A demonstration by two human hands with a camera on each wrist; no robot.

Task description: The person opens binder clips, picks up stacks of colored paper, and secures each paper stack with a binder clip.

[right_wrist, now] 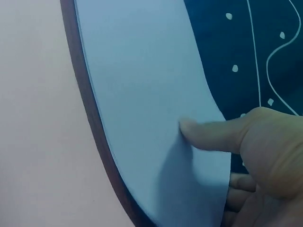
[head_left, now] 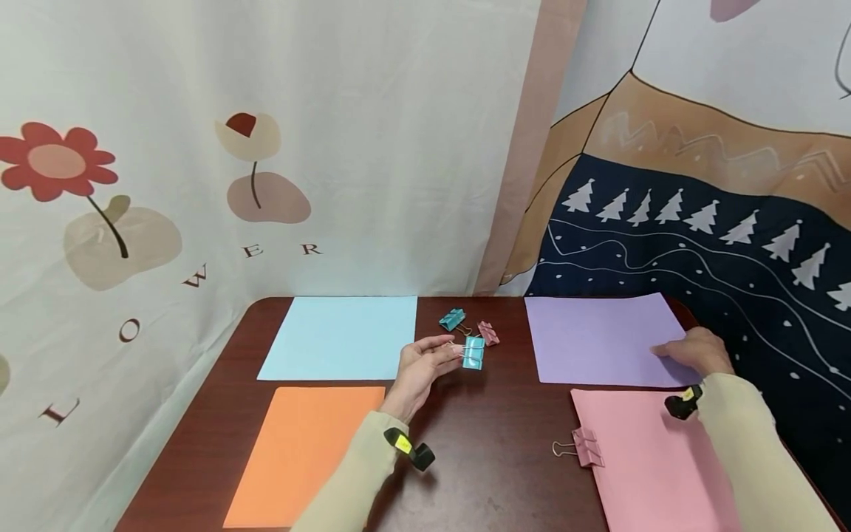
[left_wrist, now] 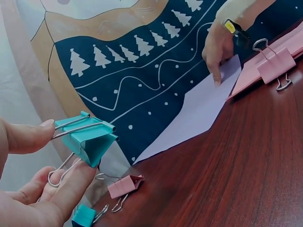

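Note:
My left hand (head_left: 420, 373) pinches a teal binder clip (head_left: 473, 353) by its wire handles, thumb on one and fingers on the other. In the left wrist view the clip's mouth (left_wrist: 94, 146) is spread apart with nothing in it. On the right, my right hand (head_left: 701, 351) grips the right edge of a purple paper stack (head_left: 598, 340). Its thumb (right_wrist: 208, 135) lies on top in the right wrist view, while the other fingers are partly hidden beneath the edge. Another teal binder clip (head_left: 453, 319) and a pink binder clip (head_left: 488, 333) lie just beyond my left hand.
Pink paper (head_left: 651, 443) with a pink binder clip (head_left: 588, 448) on its left edge lies in front of the purple stack. On the left are light blue paper (head_left: 339, 340) and orange paper (head_left: 306, 451). Printed curtains (head_left: 399, 148) hang behind the brown table (head_left: 492, 458).

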